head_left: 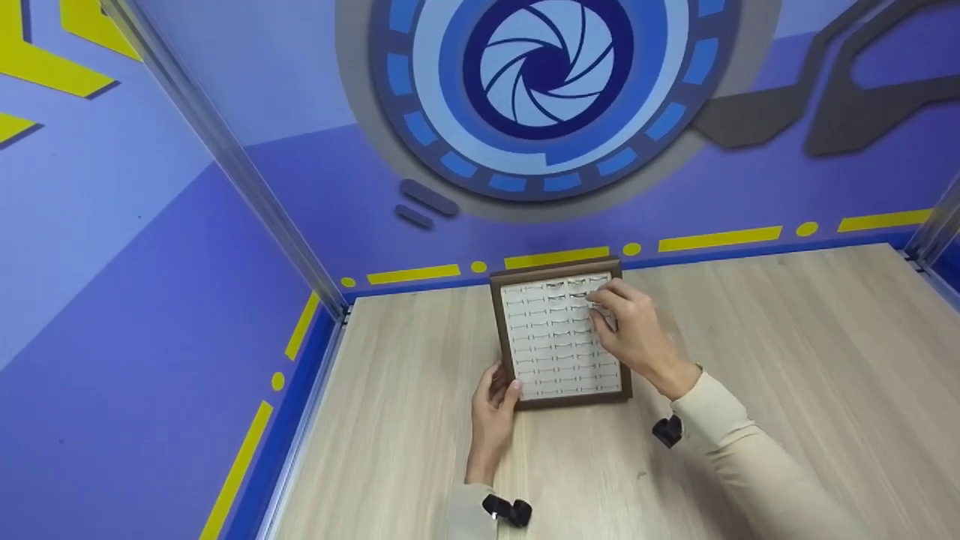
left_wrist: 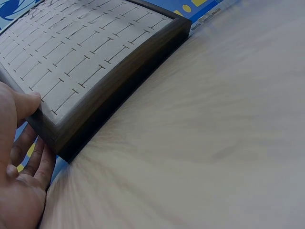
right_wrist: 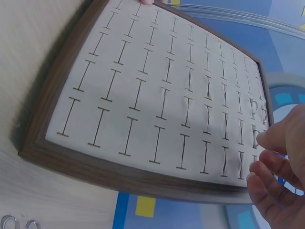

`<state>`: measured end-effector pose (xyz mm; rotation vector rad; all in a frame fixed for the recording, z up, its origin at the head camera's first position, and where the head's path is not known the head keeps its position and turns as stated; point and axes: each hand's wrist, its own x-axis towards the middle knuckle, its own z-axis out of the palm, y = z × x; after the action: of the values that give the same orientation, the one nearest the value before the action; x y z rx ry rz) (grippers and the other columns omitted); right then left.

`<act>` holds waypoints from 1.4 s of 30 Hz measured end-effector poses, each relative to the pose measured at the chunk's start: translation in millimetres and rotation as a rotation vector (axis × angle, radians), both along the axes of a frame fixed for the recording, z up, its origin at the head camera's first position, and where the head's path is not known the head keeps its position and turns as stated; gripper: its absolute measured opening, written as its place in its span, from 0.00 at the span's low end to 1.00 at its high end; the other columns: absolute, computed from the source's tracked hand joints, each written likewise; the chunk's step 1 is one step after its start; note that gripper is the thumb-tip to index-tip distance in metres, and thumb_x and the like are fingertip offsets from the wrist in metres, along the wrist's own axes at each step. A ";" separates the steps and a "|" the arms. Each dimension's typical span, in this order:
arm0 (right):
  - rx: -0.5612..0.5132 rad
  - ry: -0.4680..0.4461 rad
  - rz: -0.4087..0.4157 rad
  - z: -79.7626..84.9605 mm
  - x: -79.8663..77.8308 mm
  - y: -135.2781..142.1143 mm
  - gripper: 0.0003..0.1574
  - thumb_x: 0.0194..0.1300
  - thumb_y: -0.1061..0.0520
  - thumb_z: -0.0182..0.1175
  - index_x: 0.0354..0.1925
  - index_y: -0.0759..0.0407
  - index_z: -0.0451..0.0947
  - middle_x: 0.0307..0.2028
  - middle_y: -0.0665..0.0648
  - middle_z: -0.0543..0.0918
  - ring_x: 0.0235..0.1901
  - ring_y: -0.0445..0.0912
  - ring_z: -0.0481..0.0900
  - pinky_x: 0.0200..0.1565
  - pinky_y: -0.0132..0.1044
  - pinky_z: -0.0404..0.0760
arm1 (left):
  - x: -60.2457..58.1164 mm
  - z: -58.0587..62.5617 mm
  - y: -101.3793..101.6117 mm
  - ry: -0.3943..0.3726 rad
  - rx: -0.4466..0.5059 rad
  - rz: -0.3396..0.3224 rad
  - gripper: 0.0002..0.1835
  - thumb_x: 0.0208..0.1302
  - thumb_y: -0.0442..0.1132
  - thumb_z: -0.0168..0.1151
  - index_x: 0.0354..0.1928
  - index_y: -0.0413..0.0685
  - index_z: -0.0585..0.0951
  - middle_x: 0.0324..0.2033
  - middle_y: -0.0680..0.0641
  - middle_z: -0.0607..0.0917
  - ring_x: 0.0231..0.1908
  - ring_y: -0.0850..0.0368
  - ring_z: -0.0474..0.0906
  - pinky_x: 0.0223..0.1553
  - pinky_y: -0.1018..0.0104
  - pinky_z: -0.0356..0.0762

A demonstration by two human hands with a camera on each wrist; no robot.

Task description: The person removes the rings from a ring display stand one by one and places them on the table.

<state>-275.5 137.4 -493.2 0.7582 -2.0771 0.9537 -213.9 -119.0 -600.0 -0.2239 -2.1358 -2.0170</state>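
Observation:
A brown-framed ring display tray [head_left: 561,337] with a pale slotted pad is tilted up near the back wall. My left hand [head_left: 493,420] grips its lower left corner, thumb on the front and fingers behind. In the left wrist view, the thumb [left_wrist: 29,102] lies over the frame's edge. My right hand [head_left: 634,330] is at the upper right of the pad. One fingertip touches a small silver ring [right_wrist: 256,137] standing in a slot, while the other fingers are bent and apart from it. More rings [right_wrist: 253,107] sit in neighbouring slots.
Loose silver rings [right_wrist: 9,222] lie on the wooden table [head_left: 405,420]. A blue patterned wall [head_left: 315,187] rises behind the table, with another panel on the left. A dark wrist device [head_left: 667,431] sits at the right sleeve.

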 end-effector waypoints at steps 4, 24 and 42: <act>-0.006 0.003 0.006 3.6 -4.9 -10.3 0.12 0.52 0.76 0.67 0.37 0.69 0.84 0.35 0.61 0.82 0.32 0.51 0.80 0.34 0.40 0.83 | 0.1 -1.5 -2.7 0.002 0.019 -0.004 0.26 0.70 0.29 0.60 0.68 0.38 0.69 0.56 0.39 0.80 0.58 0.43 0.76 0.63 0.55 0.76; 0.087 0.075 -0.071 3.2 -18.0 -16.6 0.08 0.54 0.76 0.66 0.32 0.68 0.84 0.32 0.60 0.78 0.31 0.53 0.77 0.31 0.42 0.81 | 0.1 -0.8 0.4 0.004 -0.006 -0.003 0.25 0.70 0.30 0.60 0.67 0.38 0.70 0.57 0.38 0.80 0.59 0.43 0.76 0.64 0.54 0.76; 0.059 0.068 -0.031 5.9 -14.0 -16.4 0.08 0.55 0.78 0.64 0.30 0.69 0.83 0.33 0.62 0.79 0.33 0.54 0.77 0.36 0.43 0.83 | 0.2 -1.8 1.5 0.021 0.022 -0.007 0.25 0.70 0.28 0.59 0.67 0.38 0.70 0.55 0.39 0.80 0.57 0.44 0.77 0.62 0.54 0.77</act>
<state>-289.5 121.1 -487.3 0.7764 -2.0595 0.8421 -213.7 -117.5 -601.8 -0.2486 -2.1021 -2.0316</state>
